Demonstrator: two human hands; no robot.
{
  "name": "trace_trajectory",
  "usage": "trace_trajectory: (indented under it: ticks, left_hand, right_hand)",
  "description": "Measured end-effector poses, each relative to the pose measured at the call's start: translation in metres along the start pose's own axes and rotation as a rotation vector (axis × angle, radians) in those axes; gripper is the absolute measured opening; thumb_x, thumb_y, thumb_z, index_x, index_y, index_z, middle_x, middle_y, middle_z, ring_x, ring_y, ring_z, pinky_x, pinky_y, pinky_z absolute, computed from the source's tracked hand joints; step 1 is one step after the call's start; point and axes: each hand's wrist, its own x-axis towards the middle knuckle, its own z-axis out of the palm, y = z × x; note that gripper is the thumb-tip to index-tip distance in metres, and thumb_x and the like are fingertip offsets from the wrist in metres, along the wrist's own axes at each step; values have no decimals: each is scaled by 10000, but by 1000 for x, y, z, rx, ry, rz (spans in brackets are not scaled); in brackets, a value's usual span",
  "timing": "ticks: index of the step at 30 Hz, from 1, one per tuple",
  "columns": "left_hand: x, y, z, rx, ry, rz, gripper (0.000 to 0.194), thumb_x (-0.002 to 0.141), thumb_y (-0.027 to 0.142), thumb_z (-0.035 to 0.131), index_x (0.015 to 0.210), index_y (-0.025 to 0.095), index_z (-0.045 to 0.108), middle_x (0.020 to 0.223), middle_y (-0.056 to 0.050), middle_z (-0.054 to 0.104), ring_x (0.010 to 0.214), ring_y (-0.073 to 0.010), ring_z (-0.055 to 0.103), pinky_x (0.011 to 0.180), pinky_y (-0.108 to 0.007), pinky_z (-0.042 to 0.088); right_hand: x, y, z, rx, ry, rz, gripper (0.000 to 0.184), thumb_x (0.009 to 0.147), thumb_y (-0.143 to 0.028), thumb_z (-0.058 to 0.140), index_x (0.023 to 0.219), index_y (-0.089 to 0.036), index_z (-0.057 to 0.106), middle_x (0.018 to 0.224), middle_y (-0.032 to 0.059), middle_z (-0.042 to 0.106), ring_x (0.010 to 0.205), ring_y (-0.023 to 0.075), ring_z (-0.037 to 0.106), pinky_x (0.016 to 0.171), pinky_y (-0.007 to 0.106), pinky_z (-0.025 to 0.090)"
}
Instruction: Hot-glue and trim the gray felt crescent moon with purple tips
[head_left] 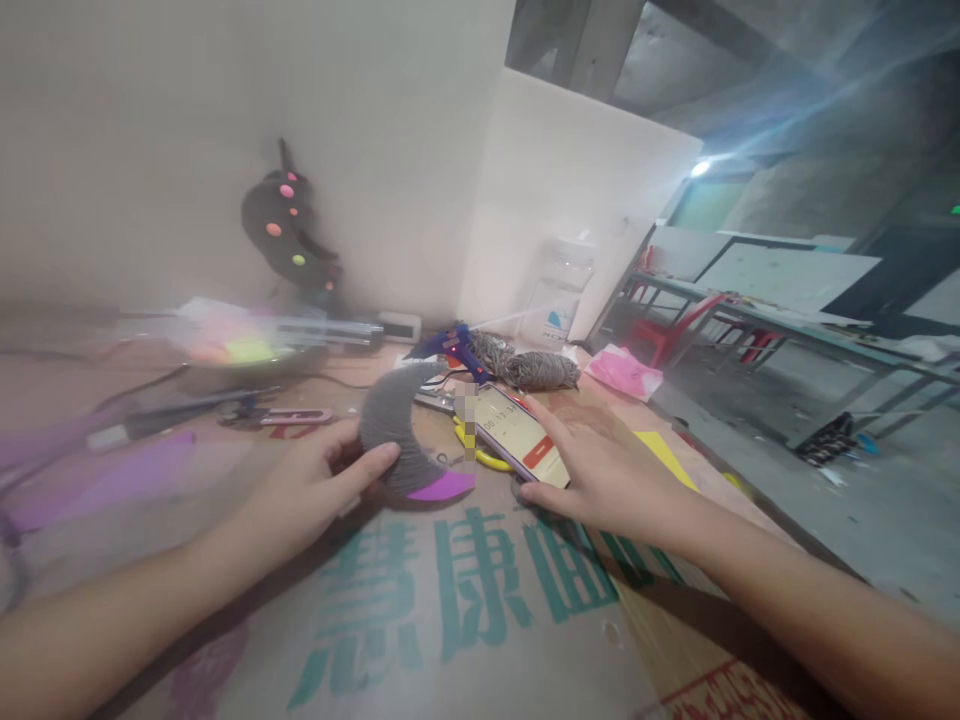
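Observation:
My left hand (349,470) is closed on a crescent moon shape (394,430) wrapped in grey yarn, its thumb on the front face. The lower tip of the crescent is bare purple. To the right, my right hand (592,460) has thumb and index finger spread at the right and lower edges of a phone (517,435). A timer and a red button show on the phone's lit screen. Yellow-handled scissors (487,460) lie partly under the phone. Behind it are a blue glue gun (457,345) and a grey yarn skein (544,370).
A dark crescent with coloured dots (281,225) stands against the white board at the back left. Near it is a blurred clear bag (240,345). A plastic bottle (562,290), crumpled pink paper (624,372) and yellow paper (666,458) are to the right. Printed cardboard (450,660) covers the tabletop.

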Motion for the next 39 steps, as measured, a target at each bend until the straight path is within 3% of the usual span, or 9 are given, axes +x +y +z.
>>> trace_trajectory:
  ticks: [4,11,19,23,27,33,39]
  left_hand:
    - [1,0,0,2,19,-4,472,819,644,527,894,189,628,778,-26,697,716,-205,633,570,-249,458]
    - [1,4,1,-48,13,21,427,823,590,543,904,185,651,823,-37,720,739,-206,645,585,-246,469]
    - [2,7,1,-56,35,42,375,822,530,571,881,175,677,757,-21,702,672,-184,614,598,-248,466]
    - [3,9,1,-81,19,53,382,817,530,562,891,174,681,774,-31,709,696,-203,621,610,-261,469]
    - [3,8,1,-56,20,72,362,823,519,552,874,184,679,734,-17,690,685,-202,609,632,-267,470]
    - [1,13,0,-87,24,97,344,789,522,580,803,191,672,663,-8,667,645,-208,602,603,-271,455]
    - [0,15,1,-107,35,97,347,778,519,594,806,185,683,692,-19,695,667,-219,626,602,-276,455]
  right_hand:
    - [7,0,2,27,-1,56,858,796,-480,637,1531,-184,307,1392,178,540,1305,373,478,1065,533,368]
    - [8,2,4,71,13,125,875,771,-389,614,1541,-161,265,1466,167,463,1353,329,431,1094,493,370]
    - [-3,0,9,-15,178,56,863,805,-313,583,1558,-206,175,1433,149,460,1329,329,441,1070,497,414]
    - [-12,18,9,-64,275,16,902,808,-334,612,1565,-262,126,1487,140,396,1382,344,376,1098,528,377]
    - [-32,37,1,-98,285,78,892,844,-386,597,1570,-260,95,1537,147,347,1384,341,383,1092,514,388]
    - [-63,83,12,-124,322,223,900,815,-347,611,1566,-222,131,1444,178,455,1289,349,483,1044,518,418]
    - [-67,116,26,-82,270,359,840,791,-352,576,1526,-103,256,1300,213,570,1190,341,565,994,488,451]
